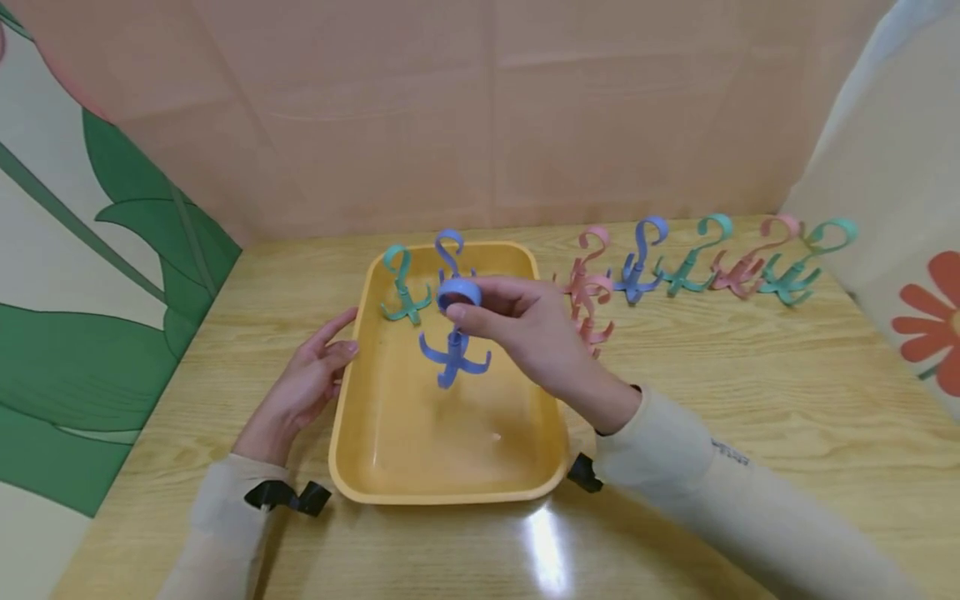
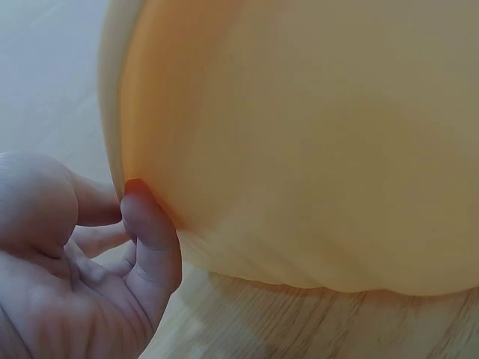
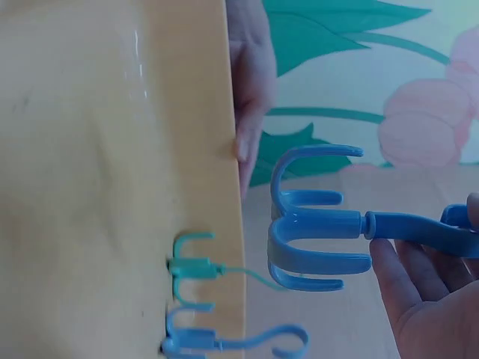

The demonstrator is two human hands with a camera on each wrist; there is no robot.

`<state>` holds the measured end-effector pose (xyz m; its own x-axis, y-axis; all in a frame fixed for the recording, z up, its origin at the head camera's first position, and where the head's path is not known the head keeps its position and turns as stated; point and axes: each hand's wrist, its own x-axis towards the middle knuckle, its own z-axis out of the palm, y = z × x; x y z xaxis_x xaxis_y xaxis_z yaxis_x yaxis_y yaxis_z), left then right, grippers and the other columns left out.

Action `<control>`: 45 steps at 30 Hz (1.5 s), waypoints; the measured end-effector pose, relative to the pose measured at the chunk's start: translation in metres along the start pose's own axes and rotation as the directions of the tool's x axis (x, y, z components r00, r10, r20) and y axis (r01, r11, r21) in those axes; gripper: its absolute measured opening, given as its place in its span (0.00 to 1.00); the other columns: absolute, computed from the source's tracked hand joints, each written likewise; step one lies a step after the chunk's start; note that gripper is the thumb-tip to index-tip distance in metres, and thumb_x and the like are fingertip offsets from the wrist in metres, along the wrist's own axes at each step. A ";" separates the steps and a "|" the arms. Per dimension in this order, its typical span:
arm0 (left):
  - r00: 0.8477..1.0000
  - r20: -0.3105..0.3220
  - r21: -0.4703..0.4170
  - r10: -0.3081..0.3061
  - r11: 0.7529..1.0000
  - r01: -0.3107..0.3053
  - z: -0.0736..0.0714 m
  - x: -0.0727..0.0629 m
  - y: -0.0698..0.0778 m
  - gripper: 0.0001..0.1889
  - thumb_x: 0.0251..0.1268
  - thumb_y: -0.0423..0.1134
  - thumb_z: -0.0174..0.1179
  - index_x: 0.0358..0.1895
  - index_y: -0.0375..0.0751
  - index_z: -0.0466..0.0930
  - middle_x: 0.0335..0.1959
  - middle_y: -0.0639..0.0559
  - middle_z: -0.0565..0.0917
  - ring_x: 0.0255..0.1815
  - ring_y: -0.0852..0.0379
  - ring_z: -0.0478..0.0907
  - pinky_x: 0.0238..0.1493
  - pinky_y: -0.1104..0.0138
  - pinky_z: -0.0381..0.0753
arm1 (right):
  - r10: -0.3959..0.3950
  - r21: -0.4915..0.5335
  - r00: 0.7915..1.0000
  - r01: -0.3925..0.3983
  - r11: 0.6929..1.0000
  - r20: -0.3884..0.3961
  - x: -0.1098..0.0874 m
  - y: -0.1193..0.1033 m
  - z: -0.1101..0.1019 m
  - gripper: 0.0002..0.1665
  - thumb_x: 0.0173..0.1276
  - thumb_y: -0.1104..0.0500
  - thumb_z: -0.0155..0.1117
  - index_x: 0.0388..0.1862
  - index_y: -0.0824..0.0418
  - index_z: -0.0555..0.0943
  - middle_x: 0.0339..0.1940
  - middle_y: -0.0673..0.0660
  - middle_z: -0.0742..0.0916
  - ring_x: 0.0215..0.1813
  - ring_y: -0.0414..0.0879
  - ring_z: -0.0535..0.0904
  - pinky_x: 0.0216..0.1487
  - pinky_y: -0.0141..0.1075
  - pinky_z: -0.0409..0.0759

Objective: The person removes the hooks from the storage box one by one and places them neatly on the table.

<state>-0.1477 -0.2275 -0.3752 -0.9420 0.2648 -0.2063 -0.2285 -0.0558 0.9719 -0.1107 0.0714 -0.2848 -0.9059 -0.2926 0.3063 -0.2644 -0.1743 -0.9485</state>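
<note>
My right hand (image 1: 536,329) pinches the curved top of a blue multi-claw rotating hanger hook (image 1: 453,358) between thumb and fingers. This hook hangs over the yellow tray (image 1: 450,498), claws downward; the right wrist view shows its claws and stem close up. My left hand (image 1: 300,396) grips the tray's left rim, thumb and fingers at the edge, as the left wrist view also shows. At the far end of the tray are a green hanger hook (image 1: 407,310) and another blue hanger hook (image 1: 450,242), the latter partly hidden by my right hand.
Right of the tray, several hanger hooks lie along the back of the wooden table (image 1: 750,375): two pink ones (image 1: 592,329), partly behind my right hand, then a blue one (image 1: 636,279), a green one (image 1: 688,275), a pink one (image 1: 738,275) and a green one (image 1: 791,283).
</note>
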 end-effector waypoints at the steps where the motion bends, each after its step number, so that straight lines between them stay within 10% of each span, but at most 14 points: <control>1: 1.000 -0.003 0.000 -0.002 1.000 0.002 0.000 0.000 0.000 0.31 0.80 0.34 0.48 0.81 0.49 0.53 0.43 0.48 0.82 0.33 0.59 0.83 0.29 0.68 0.84 | 0.000 -0.002 1.000 0.000 1.000 -0.009 -0.002 -0.002 -0.004 0.14 0.68 0.70 0.67 0.52 0.72 0.85 0.44 0.60 0.89 0.47 0.52 0.86 0.51 0.45 0.84; 10: 1.000 -0.002 0.010 -0.009 1.000 0.009 -0.003 -0.001 0.001 0.31 0.81 0.34 0.48 0.81 0.51 0.52 0.44 0.47 0.82 0.34 0.57 0.84 0.29 0.67 0.84 | -0.027 -0.051 0.998 0.024 0.998 -0.056 -0.024 -0.013 -0.043 0.14 0.68 0.70 0.67 0.52 0.71 0.85 0.46 0.60 0.89 0.48 0.50 0.87 0.50 0.43 0.84; 16: 1.000 0.004 0.004 -0.003 1.000 0.003 -0.003 -0.001 0.000 0.31 0.81 0.34 0.48 0.81 0.51 0.52 0.44 0.48 0.83 0.35 0.57 0.84 0.30 0.66 0.85 | -0.033 -0.008 0.998 0.033 0.999 -0.056 -0.038 -0.016 -0.073 0.13 0.70 0.73 0.63 0.52 0.70 0.85 0.44 0.62 0.89 0.34 0.44 0.86 0.30 0.28 0.81; 25: 1.000 0.013 0.007 0.001 1.000 -0.001 -0.001 0.000 0.001 0.31 0.81 0.34 0.48 0.81 0.51 0.52 0.46 0.45 0.83 0.35 0.57 0.84 0.29 0.67 0.84 | -0.062 0.083 0.996 0.067 0.994 -0.064 -0.061 -0.017 -0.124 0.16 0.71 0.79 0.55 0.55 0.79 0.80 0.49 0.64 0.88 0.50 0.51 0.87 0.50 0.41 0.84; 45: 1.000 0.009 -0.003 0.005 1.000 -0.005 -0.001 0.000 0.000 0.31 0.81 0.34 0.48 0.81 0.50 0.52 0.44 0.48 0.83 0.34 0.58 0.83 0.28 0.68 0.84 | -0.074 0.016 0.971 0.079 0.997 -0.227 -0.078 0.010 -0.203 0.16 0.69 0.80 0.57 0.54 0.84 0.77 0.46 0.65 0.89 0.49 0.51 0.87 0.48 0.42 0.81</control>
<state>-0.1477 -0.2283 -0.3753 -0.9410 0.2729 -0.1999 -0.2242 -0.0606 0.9727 -0.1101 0.2831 -0.3346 -0.9353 -0.0578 0.3491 -0.3302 -0.2117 -0.9198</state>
